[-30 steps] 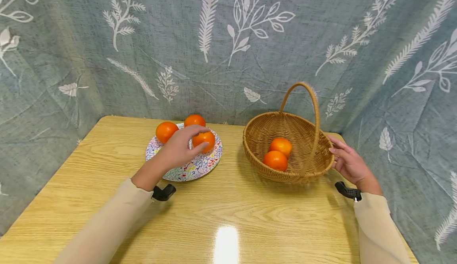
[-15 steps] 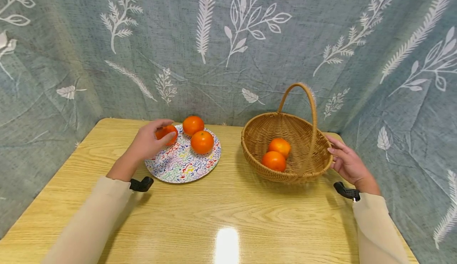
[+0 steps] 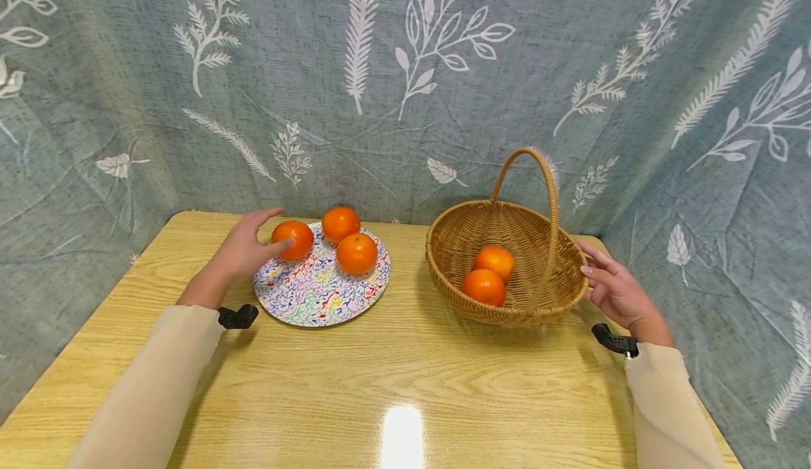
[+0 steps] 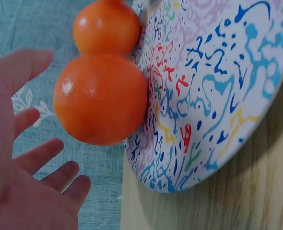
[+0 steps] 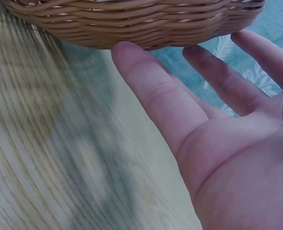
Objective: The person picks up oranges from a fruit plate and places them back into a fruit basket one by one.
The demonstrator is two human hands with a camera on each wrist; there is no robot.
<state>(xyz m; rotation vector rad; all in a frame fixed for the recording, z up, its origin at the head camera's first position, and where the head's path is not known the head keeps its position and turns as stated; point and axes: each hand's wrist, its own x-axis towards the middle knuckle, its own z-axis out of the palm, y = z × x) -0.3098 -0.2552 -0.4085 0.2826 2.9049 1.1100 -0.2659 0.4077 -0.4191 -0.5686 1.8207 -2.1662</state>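
Note:
My left hand (image 3: 243, 247) is at the left side of a patterned plate (image 3: 319, 300), thumb and fingers spread around the leftmost orange (image 3: 293, 239). In the left wrist view, a gap shows between the fingers (image 4: 43, 155) and that smooth, round orange. Two more oranges sit on the plate, one at the back (image 3: 341, 224) and one further right (image 3: 357, 253). At the right, my right hand (image 3: 617, 289) touches the side of a wicker basket (image 3: 532, 219). Its thumb and extended fingertips meet the weave in the right wrist view. Two oranges (image 3: 484, 286) lie inside the basket.
The tall basket handle (image 3: 552, 208) arches over the basket's right part. Plate and basket stand apart on the wooden table (image 3: 329, 391). A grey-blue curtain (image 3: 304, 53) with white leaf prints hangs behind and at both sides.
My left hand has moved left from the right-hand orange to the leftmost orange, then slightly further left, its fingers spreading. The right hand has stayed at the basket.

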